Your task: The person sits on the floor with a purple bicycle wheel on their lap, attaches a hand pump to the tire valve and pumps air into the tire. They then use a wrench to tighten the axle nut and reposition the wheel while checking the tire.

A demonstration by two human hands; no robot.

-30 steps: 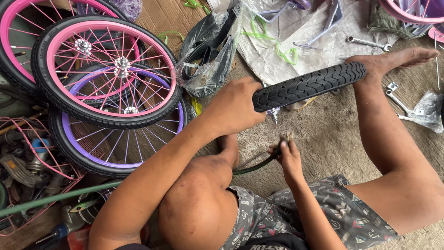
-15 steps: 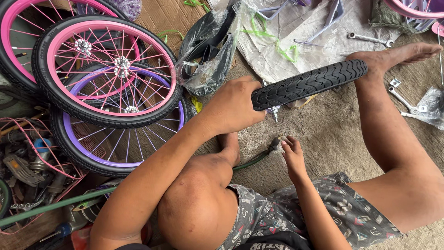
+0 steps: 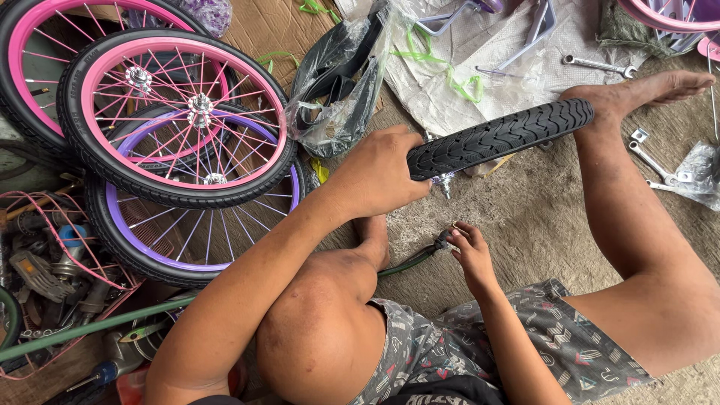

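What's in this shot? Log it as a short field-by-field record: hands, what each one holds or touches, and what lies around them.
Left hand: grips one end of a black tyre on a small wheel
Tyre's far end: rests against the person's foot
Right hand: pinches the tip of a green hose on the ground
Left side: stacked pink wheel over purple wheel
Right side: spanners on the concrete
Top: plastic wrapping and white sheet

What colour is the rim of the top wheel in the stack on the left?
Pink, with pink spokes and a black tyre: the top wheel, clearest in the head view.
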